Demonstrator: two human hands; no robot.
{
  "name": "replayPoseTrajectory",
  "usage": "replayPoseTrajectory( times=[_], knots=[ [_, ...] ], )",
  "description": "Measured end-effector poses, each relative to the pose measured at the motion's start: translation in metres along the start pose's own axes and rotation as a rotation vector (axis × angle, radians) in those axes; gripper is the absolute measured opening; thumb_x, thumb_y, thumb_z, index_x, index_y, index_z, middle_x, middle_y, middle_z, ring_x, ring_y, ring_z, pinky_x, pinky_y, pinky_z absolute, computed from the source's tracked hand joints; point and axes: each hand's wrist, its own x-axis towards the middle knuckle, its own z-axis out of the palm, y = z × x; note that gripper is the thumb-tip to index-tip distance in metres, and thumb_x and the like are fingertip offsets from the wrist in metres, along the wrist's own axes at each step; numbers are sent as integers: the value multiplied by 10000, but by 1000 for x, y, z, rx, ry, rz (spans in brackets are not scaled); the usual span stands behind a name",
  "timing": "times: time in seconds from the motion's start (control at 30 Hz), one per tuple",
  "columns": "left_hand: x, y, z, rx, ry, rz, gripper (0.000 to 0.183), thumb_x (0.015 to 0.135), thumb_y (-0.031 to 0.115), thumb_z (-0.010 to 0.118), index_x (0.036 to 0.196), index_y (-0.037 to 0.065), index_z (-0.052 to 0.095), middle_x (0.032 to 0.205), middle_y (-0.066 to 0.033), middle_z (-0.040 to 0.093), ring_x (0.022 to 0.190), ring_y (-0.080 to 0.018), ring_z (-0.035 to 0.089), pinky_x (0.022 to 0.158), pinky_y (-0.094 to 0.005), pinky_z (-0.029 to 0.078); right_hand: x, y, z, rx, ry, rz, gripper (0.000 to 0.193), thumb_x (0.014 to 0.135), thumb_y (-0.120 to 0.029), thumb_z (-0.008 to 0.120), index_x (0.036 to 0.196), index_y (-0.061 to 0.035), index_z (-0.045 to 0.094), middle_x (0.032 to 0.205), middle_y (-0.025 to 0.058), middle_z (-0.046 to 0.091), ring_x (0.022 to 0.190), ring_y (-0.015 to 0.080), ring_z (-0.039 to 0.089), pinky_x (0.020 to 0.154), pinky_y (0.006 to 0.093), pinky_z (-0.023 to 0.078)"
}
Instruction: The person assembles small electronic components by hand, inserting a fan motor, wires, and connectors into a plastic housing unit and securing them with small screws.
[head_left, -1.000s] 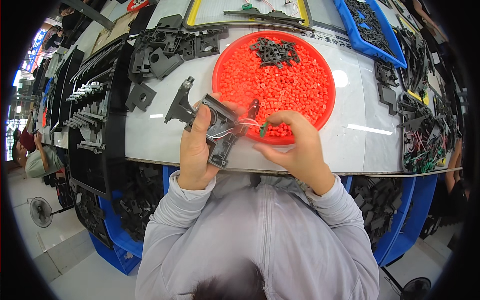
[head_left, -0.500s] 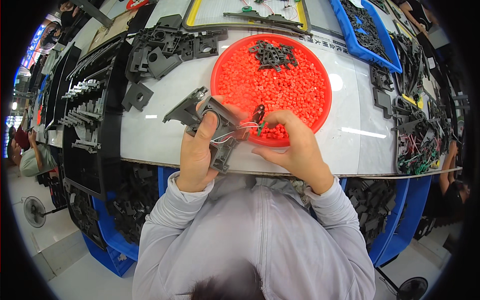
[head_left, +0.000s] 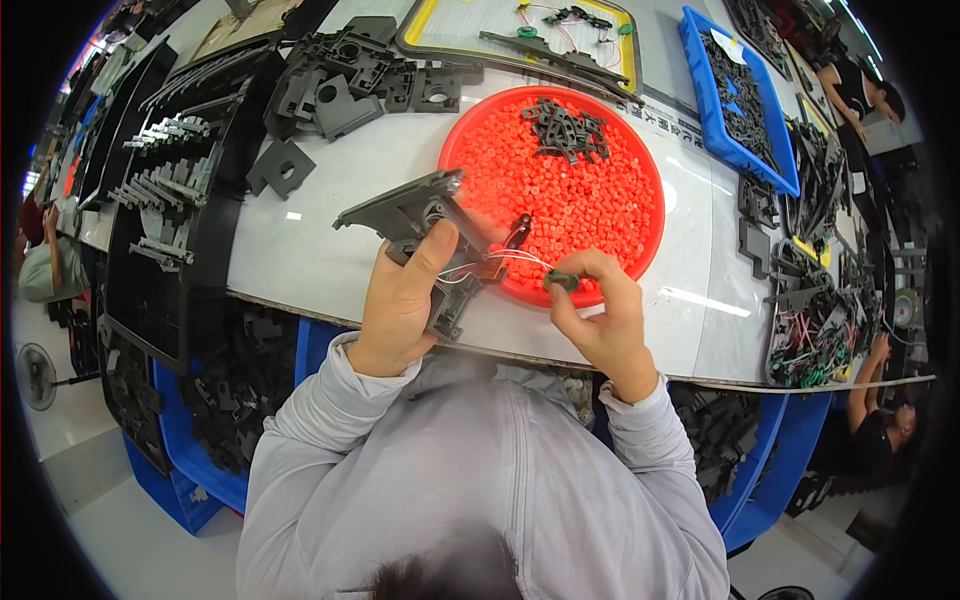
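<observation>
My left hand (head_left: pixel 398 305) is closed around a dark grey plastic housing (head_left: pixel 400 212), its thumb pressing on the near side. Thin white wires (head_left: pixel 520 255) run from the housing to a small green round piece (head_left: pixel 562 281). That piece is pinched between thumb and fingers of my right hand (head_left: pixel 612 325). A small black part (head_left: pixel 518 232) sticks out beside the wires. Both hands are over the near side of a round red basin (head_left: pixel 657 190) full of small red plastic pieces (head_left: pixel 590 215). Small dark clips (head_left: pixel 566 130) lie on top of these.
Grey housings (head_left: pixel 345 95) are heaped at the back left, beside a black rack (head_left: pixel 150 300). At the back lies a yellow-rimmed tray (head_left: pixel 412 35). A blue bin (head_left: pixel 765 172) and wired parts (head_left: pixel 815 345) are at the right. Other people work nearby.
My right hand has moved slightly right and down, drawing the green piece away from the housing and stretching the wires. My left hand still grips the housing. The view has turned a little.
</observation>
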Motion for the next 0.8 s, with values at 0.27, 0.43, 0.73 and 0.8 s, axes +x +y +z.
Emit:
replayPoseTrajectory(
  times=[0.27,0.43,0.73,0.8],
  knots=[
    [4,-7,4,19,-26,-6,518,860,393,567,1197,34,407,1044,-140,569,1012,-260,579,794,-379,537,18,-49,-11,15,-468,-184,159,704,-61,652,857,-85,618,661,82,549,599,253,556,538,366,451],
    [0,-12,-3,-4,-187,-89,811,747,619,540,1271,22,374,1096,-136,549,1005,-241,575,791,-371,522,44,-54,-21,271,-501,35,192,739,17,654,928,0,627,748,79,628,639,158,619,561,269,486],
    [-4,-10,0,-130,-238,-223,712,846,624,365,1208,13,412,974,-130,577,825,-186,600,722,-311,508,71,-42,-10,463,-605,565,135,812,-120,670,861,1,634,632,2,572,531,29,502,475,171,381],
    [-4,-6,2,-122,-223,-223,711,848,623,362,1209,13,411,982,-130,575,826,-185,601,720,-309,510,70,-37,-5,448,-553,570,129,792,-105,686,841,-1,628,634,3,574,534,28,506,473,172,380]
  ],
)
